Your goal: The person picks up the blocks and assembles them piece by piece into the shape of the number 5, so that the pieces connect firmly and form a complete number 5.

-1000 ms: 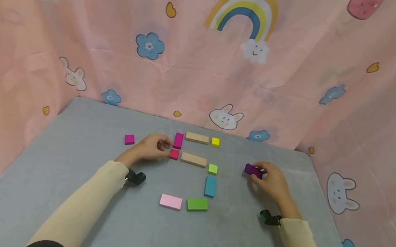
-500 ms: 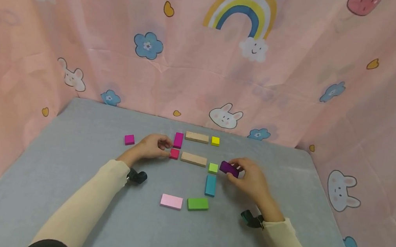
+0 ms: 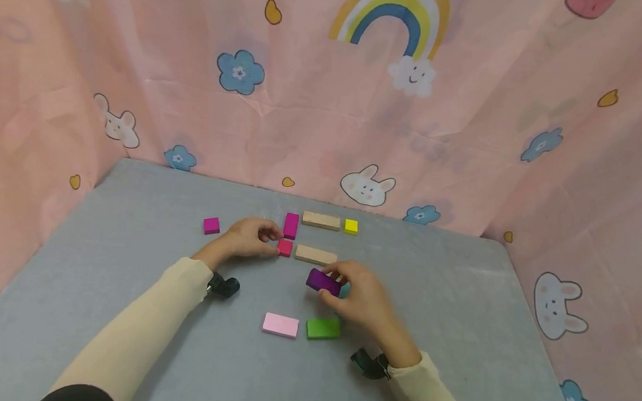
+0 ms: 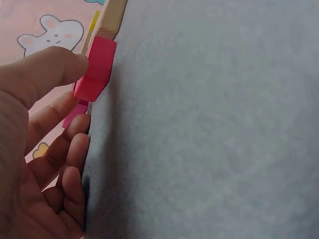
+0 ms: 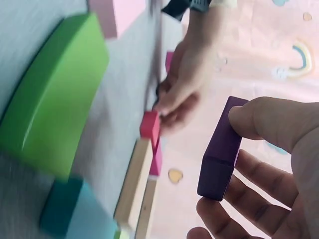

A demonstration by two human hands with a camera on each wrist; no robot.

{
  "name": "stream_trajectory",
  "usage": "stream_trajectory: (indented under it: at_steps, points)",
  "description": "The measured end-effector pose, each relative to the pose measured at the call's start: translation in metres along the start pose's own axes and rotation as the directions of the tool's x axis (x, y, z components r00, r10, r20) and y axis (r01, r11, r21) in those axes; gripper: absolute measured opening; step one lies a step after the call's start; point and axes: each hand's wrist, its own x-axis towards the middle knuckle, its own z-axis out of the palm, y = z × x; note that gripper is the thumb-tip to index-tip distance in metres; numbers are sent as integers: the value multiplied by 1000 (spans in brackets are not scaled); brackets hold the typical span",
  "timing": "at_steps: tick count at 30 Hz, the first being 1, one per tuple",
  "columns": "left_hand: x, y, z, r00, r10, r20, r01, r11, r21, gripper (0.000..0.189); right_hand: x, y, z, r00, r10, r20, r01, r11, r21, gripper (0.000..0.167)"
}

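My left hand (image 3: 250,237) rests low over the table and pinches a small red block (image 4: 102,62) with thumb and index finger; its other fingers are loosely curled. My right hand (image 3: 366,297) grips a purple block (image 5: 223,147) by thumb and fingers, raised over the table. Below it, a blue block (image 5: 75,209) is mostly hidden in the head view. A magenta block (image 3: 291,226) lies just beyond the red one. To the right of these lie two plain wooden blocks, the nearer (image 3: 316,255) and the farther (image 3: 322,221).
Nearer me lie a pink block (image 3: 280,325) and a green block (image 3: 323,329). A yellow block (image 3: 350,226) sits at the back, and another magenta block (image 3: 211,225) lies left of my left hand. A patterned pink curtain (image 3: 305,116) borders the grey table (image 3: 215,363).
My right hand has carried the purple block leftward from the right side of the table to above the blue block. The left hand has stayed at the red block.
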Motion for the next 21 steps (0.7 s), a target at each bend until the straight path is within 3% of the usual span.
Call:
stream_trajectory:
  at_steps: [14,21]
  points:
    - [2,0,-1,1000,11,-6,-11,998,67,29,9,-35,33,998,-49,51,44,994,97,31]
    - [3,-1,-1,1000,14,0,-14,997,77,29,14,-49,52,995,-56,83,50,996,70,29]
